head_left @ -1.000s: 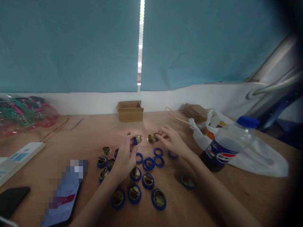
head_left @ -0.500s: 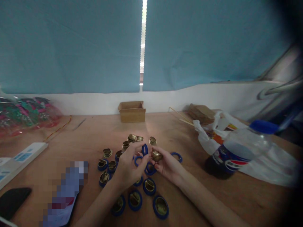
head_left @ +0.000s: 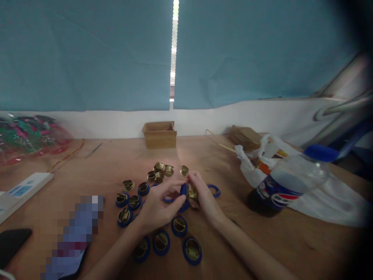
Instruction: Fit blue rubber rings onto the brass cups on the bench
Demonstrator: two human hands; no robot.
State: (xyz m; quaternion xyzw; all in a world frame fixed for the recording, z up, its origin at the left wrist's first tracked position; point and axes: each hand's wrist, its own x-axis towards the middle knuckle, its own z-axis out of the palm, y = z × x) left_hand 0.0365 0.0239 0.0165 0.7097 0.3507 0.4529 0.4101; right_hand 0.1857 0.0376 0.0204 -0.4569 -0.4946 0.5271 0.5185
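Between thumb and fingers, my left hand point(head_left: 160, 204) pinches a blue ring point(head_left: 183, 190), turned nearly edge-on. Close against it, my right hand point(head_left: 205, 198) grips a brass-coloured metal piece point(head_left: 192, 191) with a clip on its back. Ring and metal piece meet or nearly meet; my fingers partly cover both. Around my hands lie several brass pieces seated in blue rings, one of them a blue-rimmed piece point(head_left: 192, 251) at the front. Bare brass pieces point(head_left: 159, 168) are heaped beyond my left hand, and a lone brass piece point(head_left: 184, 170) sits to their right. A loose blue ring point(head_left: 214, 190) rests right of my right hand.
A small open cardboard box point(head_left: 160, 139) stands at the back. On the right are a cola bottle point(head_left: 285, 186), a white plastic bag point(head_left: 250, 167) and a brown packet point(head_left: 244, 137). At left lie a phone point(head_left: 74, 237), a white power strip point(head_left: 26, 192) and plastic-wrapped goods point(head_left: 32, 136).
The metal piece in my right hand has turned and come up close to the blue ring in my left hand. The whole view has shifted slightly.
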